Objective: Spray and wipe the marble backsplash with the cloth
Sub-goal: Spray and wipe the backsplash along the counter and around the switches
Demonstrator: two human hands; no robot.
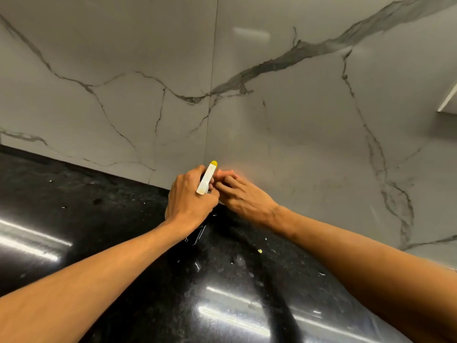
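Spray bottle [207,179], white head with a yellow nozzle tip, aimed at the marble backsplash [272,107] and just short of its bottom edge. Gripped in the left hand [189,199], fingers [195,171] curled round it. Just right of the spray bottle, the right hand [244,196], its fingers bent over a blurred pinkish-orange patch [226,172] against the marble; pinching or only pressing, cannot tell. Behind the spray bottle, grey veins and a thin vertical seam [212,70]. Below the spray bottle, glossy black counter [111,219] strewn with pale crumbs [260,251].
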